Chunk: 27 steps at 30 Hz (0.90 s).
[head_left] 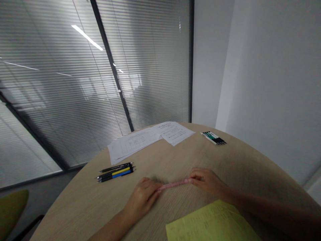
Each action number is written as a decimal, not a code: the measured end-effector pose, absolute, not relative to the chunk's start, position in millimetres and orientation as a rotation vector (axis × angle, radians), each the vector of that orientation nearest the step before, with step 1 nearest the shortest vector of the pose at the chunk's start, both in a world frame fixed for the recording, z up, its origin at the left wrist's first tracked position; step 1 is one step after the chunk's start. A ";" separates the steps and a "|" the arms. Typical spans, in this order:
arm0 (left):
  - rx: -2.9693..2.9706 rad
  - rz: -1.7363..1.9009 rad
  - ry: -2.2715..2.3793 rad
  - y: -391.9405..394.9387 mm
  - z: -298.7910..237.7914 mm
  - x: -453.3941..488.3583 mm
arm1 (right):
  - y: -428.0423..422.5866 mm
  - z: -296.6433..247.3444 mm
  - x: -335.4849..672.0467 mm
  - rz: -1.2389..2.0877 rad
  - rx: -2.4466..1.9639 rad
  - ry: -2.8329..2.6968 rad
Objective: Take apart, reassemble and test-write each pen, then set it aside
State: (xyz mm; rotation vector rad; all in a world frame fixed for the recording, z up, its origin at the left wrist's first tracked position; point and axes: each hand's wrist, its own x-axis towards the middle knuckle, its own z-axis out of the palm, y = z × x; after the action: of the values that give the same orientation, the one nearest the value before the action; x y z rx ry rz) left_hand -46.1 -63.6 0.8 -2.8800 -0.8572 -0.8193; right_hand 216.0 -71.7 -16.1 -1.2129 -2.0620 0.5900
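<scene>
A thin pink strip (174,184), banded along its length, stretches between my two hands just over the table. Its exact kind is too blurred to tell. My left hand (143,196) pinches the strip's left end between thumb and fingers. At the other end, my right hand (203,179) is closed on it in a similar pinch. The strip runs nearly level, its right end slightly farther from me. Both ends are hidden in the fingers. Below my right forearm lies a yellow sheet (208,224) with faint handwriting.
Several dark pens (116,172), with yellow and blue parts, lie at the left of the round wooden table (82,207). White printed papers (135,144) spread along the far edge. More pens (213,138) lie far right. A green chair (12,211) stands at the lower left.
</scene>
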 end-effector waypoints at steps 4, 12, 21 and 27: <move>-2.879 -0.830 -0.880 -62.7 0.9 -45.4 | -70.7 -17.0 217.5 0.567 -1.203 -2.129; -2.869 -0.857 -0.947 -60.0 -0.6 -47.3 | -63.0 -20.8 221.9 0.677 -1.255 -1.998; -2.888 -0.846 -0.902 -60.4 0.4 -45.7 | -67.2 -17.1 222.0 0.488 -1.231 -2.203; -2.896 -0.855 -0.952 -59.8 -0.9 -46.2 | -69.1 -13.3 220.8 0.557 -1.187 -2.109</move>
State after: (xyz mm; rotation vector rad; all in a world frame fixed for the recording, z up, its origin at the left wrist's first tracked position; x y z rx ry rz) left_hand -46.2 -59.8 -0.9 -2.8956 -0.9517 -0.8552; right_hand 220.8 -69.1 -13.3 -1.1868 -2.1093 0.5572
